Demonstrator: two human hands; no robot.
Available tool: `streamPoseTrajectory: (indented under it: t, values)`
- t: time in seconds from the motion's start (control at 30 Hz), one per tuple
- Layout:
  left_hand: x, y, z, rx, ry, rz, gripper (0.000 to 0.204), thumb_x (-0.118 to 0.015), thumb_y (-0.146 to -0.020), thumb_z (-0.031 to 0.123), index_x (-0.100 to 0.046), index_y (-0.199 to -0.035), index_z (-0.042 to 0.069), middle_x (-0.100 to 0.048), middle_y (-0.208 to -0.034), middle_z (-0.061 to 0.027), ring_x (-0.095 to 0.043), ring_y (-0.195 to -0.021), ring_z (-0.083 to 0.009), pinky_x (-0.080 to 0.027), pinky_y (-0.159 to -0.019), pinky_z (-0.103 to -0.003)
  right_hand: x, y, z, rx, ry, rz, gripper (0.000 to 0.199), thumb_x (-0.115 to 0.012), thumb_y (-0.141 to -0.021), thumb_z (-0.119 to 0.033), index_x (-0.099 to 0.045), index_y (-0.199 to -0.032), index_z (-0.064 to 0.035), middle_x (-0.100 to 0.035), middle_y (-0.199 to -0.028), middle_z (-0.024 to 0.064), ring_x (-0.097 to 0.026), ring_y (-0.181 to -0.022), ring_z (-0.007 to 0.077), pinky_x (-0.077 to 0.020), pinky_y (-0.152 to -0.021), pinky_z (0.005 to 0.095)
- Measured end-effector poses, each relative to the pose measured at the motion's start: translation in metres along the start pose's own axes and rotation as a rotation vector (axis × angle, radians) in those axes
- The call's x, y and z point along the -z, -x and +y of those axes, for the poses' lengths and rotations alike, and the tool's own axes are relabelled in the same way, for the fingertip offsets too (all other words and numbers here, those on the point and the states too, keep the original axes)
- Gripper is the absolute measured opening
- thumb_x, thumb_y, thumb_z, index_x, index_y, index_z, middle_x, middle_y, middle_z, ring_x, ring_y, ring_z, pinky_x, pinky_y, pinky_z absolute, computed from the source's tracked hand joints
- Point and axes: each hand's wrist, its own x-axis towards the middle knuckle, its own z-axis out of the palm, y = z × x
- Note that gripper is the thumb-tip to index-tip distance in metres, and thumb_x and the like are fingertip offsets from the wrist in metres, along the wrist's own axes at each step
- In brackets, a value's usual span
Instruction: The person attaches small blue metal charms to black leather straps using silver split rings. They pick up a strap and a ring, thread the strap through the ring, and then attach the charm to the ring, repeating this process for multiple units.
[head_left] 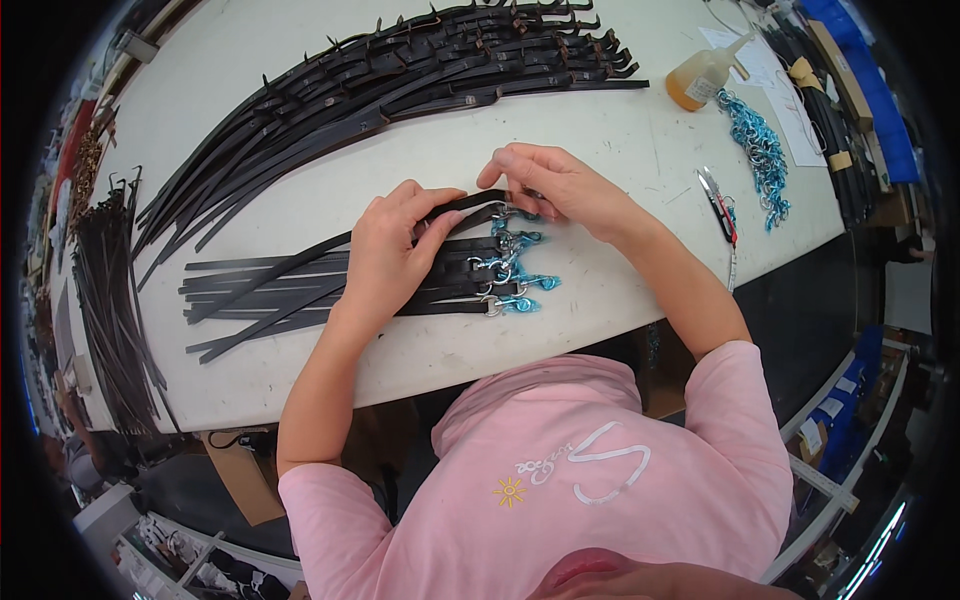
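The left hand (392,252) is pressing flat, fingers together, on a small stack of black straps (300,285) lying near the front edge of the white table (620,130), while the right hand (553,185) is pinching the topmost strap's end just above the metal rings (497,268) with blue chain (520,272). Bare tabletop is lying open to the right of the hands, up to the snips (719,204). A large fan of black straps (400,80) is filling the far side, with a glue bottle (704,78) and a blue chain pile (758,152) sitting toward the right edge.
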Motion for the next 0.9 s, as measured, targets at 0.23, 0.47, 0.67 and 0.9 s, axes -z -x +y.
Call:
streamPoseTrajectory:
  t: [0.23, 0.47, 0.67, 0.9]
  values:
    - [-0.005, -0.002, -0.002, -0.056, 0.004, 0.066, 0.021, -0.075, -0.089, 0.013, -0.076, -0.109, 0.008, -0.059, -0.079, -0.0061, -0.057, -0.060, -0.0191, -0.047, -0.058, -0.032, -0.001, -0.001, 0.012, 0.215, 0.216, 0.038, 0.021, -0.066, -0.099, -0.026, -0.065, -0.102, -0.0055, -0.060, -0.080, -0.0020, -0.053, -0.073, 0.0049, -0.0436, -0.066, 0.0221]
    - [-0.009, -0.013, -0.006, -0.095, 0.119, -0.009, 0.023, -0.076, -0.088, 0.011, -0.075, -0.111, 0.007, -0.059, -0.080, -0.0061, -0.055, -0.061, -0.0169, -0.046, -0.058, -0.030, 0.001, 0.000, 0.006, 0.091, 0.000, 0.005, 0.019, -0.062, -0.097, -0.021, -0.062, -0.110, -0.0067, -0.061, -0.084, -0.0025, -0.050, -0.073, 0.0039, -0.0418, -0.066, 0.0205]
    - [-0.010, -0.010, -0.010, -0.121, 0.243, 0.059, 0.022, -0.075, -0.088, 0.006, -0.074, -0.110, 0.006, -0.058, -0.081, -0.0065, -0.055, -0.062, -0.0150, -0.045, -0.059, -0.027, 0.017, 0.005, 0.000, 0.036, -0.036, 0.049, 0.027, -0.050, -0.103, -0.021, -0.063, -0.121, -0.0058, -0.062, -0.091, -0.0016, -0.048, -0.074, 0.0023, -0.0398, -0.068, 0.0179]
    - [-0.009, -0.009, -0.014, 0.132, 0.512, 0.117, 0.008, -0.069, -0.090, -0.001, -0.066, -0.097, -0.001, -0.069, -0.085, -0.0016, -0.057, -0.075, -0.0036, -0.047, -0.064, -0.022, -0.003, 0.004, 0.001, 0.104, -0.072, -0.149, 0.041, -0.043, -0.100, -0.002, -0.053, -0.140, -0.0046, -0.065, -0.101, 0.0021, -0.055, -0.090, 0.0068, -0.0443, -0.083, 0.0223]
